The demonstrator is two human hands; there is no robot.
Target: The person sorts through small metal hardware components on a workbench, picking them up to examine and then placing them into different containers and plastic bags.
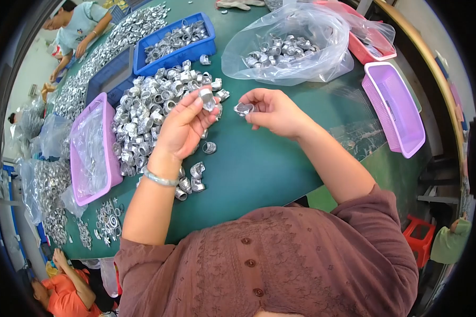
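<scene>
Two bare hands work above one green table (248,177); clock directions run from the gap between them, with 12 straight ahead. The left hand (182,124), at 9 o'clock, has thumb and fingertips clamped on one shiny metal fitting (207,99), its other fingers loosely spread. The right hand (272,112), at 3 o'clock, pinches a second metal fitting (244,109) between thumb and forefinger. Both fittings are off the table, apart from each other. One bracelet (161,179) circles the left wrist.

At 9 o'clock lies one heap of fittings (143,119), too many to count. At 7 o'clock sit one lone fitting (209,147) and, farther out, a cluster of about four (198,184). Two blue trays stand beyond the heap: a filled tray (212,46) at 11, and a darker tray (108,79) nearer 10. One clear bag (322,58) with fittings inside lies between 1 and 2. Of two purple baskets, the left basket (107,100) is between 8 and 9, the right basket (402,119) at 3.
</scene>
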